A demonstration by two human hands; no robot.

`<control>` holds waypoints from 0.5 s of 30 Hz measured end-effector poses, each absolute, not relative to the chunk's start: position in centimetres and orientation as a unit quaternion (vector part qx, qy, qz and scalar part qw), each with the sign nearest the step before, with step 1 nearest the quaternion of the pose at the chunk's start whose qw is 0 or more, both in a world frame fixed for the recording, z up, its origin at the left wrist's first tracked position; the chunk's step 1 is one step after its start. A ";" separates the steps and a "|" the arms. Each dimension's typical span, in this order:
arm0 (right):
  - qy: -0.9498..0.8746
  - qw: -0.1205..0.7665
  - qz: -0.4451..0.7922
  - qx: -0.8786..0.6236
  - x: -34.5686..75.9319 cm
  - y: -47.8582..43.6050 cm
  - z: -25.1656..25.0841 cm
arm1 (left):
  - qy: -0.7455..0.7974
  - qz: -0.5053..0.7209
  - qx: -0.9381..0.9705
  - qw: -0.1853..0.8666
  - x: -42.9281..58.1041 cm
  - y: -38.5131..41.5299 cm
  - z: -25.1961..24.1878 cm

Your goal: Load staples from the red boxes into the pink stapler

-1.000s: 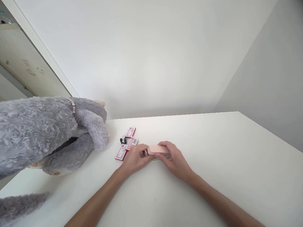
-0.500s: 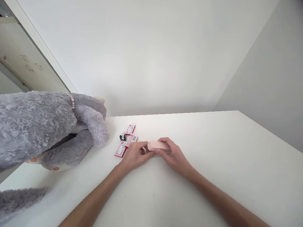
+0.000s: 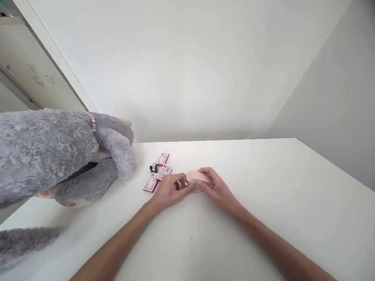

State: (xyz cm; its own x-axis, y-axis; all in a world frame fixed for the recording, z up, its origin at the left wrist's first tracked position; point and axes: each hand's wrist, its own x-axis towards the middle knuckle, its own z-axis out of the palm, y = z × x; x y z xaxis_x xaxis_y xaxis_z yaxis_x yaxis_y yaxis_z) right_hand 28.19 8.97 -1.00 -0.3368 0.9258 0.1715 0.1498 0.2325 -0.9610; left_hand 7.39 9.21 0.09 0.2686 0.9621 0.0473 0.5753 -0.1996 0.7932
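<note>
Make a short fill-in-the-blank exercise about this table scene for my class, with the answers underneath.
1. The right hand holds a stapler whose top is coloured ____.
2. Counting the small red-and-white boxes on the table gives ____.
3. The big plush toy is at the ____ side of the picture.
4. The left hand is closer to the boxes than the ____ hand.

Answers: pink; three; left; right.

The tabletop point(image 3: 281, 168) leaves broad room for passing at centre right of the frame, and another lane at bottom centre between the forearms. Mid-frame, the left hand point(image 3: 168, 190) and right hand point(image 3: 218, 191) meet at the stapler point(image 3: 200, 177) and block the way. Boxes point(image 3: 150, 182) crowd the left hand's far side; the plush point(image 3: 52, 144) bars the frame's left
</note>
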 end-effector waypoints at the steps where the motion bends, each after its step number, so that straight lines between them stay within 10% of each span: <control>1: -0.668 0.411 0.474 -0.401 28.2 9.0 -1.0 | 0.534 0.285 0.720 0.340 7.4 9.2 0.1; 15: -0.644 0.401 0.513 -0.401 28.6 9.2 -0.9 | 0.537 0.292 0.729 0.307 7.8 9.0 0.2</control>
State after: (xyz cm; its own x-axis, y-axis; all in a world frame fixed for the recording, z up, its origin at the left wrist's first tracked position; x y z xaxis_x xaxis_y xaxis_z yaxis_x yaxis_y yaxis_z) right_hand 28.59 9.21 -0.88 -0.3573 0.9282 0.1043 0.1056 0.1511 -0.9829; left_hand 7.83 8.96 0.18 0.2521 0.9629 0.0960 0.6044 -0.2342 0.7615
